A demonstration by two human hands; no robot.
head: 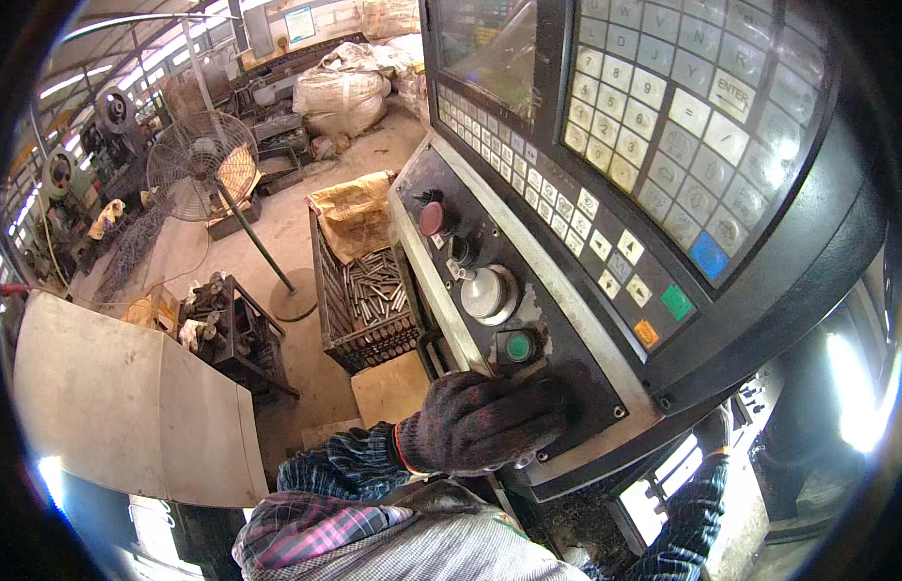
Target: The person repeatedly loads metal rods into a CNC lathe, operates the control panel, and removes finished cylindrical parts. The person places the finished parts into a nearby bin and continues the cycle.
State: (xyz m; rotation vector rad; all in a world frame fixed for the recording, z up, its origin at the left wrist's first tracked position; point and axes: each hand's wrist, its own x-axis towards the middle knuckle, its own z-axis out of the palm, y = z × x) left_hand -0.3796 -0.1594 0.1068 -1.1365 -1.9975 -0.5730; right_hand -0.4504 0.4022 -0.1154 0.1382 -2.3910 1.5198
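Observation:
My left hand (487,421), in a dark knitted glove with an orange cuff edge, lies over the lower end of a CNC machine's control panel (589,385). Its fingers are bunched and dark, and whatever is beneath them is hidden. Just above it sit a green push button (518,347) and a silver rotary knob (484,293); a red mushroom button (432,218) is farther up. At the lower right, my right hand (715,428) reaches past the panel's edge into the machine area, beside small dark fittings (752,392). Its fingers are mostly hidden.
Left of the panel stands a metal crate (327,305) of short metal rods (375,287). Beyond it are a pedestal fan (202,171), a small metal stand (237,327) with parts, and large white sacks (342,98). A pale metal cabinet (131,399) fills the left foreground.

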